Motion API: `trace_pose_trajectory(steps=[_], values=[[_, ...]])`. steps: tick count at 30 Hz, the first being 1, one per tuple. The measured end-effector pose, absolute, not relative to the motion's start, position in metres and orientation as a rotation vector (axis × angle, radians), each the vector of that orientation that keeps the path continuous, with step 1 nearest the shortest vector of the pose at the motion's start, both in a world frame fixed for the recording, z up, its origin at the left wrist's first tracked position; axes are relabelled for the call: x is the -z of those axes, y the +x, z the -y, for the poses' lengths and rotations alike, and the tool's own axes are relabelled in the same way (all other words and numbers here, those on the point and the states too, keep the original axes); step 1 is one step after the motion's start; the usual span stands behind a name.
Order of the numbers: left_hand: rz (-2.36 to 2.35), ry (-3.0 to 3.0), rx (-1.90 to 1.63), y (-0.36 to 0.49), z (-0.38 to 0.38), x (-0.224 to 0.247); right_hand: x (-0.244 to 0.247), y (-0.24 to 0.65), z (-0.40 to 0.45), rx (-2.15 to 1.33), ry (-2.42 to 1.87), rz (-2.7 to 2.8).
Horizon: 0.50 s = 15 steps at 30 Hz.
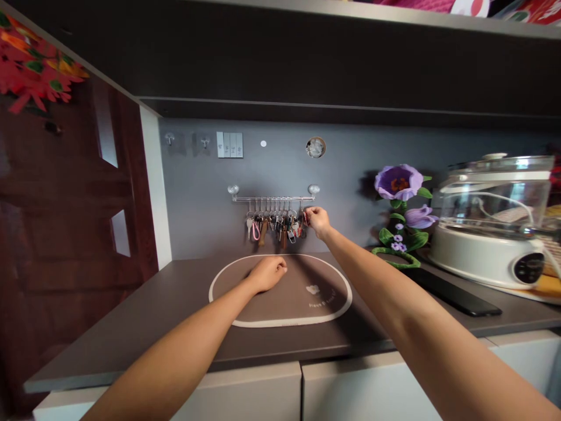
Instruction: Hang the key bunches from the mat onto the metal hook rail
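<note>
Keys [279, 223] on rack [274, 199] — hung apparently for easy reach | right hand [318, 222]: pinching red item [305, 218] near rack's end | left hand [268, 273]: curled over mat [272, 304] — cannot tell if holding anything

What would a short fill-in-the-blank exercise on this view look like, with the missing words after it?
1. The person's ____ hand is at the hanging keys.
2. The left hand is at a mat whose outline is an ____.
3. The flower decoration has ____ petals.
4. In the picture, the flower decoration stands to the ____ of the white-based appliance.

Missing words: right; oval; purple; left.
</note>
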<state>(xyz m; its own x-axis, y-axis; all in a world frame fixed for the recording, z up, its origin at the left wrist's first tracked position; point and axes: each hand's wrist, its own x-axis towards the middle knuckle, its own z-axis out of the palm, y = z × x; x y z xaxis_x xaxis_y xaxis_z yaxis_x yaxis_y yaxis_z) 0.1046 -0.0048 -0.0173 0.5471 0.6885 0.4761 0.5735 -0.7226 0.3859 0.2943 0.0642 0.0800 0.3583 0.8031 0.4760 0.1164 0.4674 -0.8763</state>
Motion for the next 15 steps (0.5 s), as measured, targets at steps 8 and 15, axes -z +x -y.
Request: trace_pose_trajectory(steps=[8, 15], values=[[-1.075, 2.576, -0.909, 0.103, 0.003, 0.018, -0.069, 0.294, -0.070, -0.598, -0.978, 1.118], [-1.236, 2.582, -0.866, 0.097, -0.005, 0.025, -0.051, 0.299, -0.070, -0.368, -1.077, 1.154]])
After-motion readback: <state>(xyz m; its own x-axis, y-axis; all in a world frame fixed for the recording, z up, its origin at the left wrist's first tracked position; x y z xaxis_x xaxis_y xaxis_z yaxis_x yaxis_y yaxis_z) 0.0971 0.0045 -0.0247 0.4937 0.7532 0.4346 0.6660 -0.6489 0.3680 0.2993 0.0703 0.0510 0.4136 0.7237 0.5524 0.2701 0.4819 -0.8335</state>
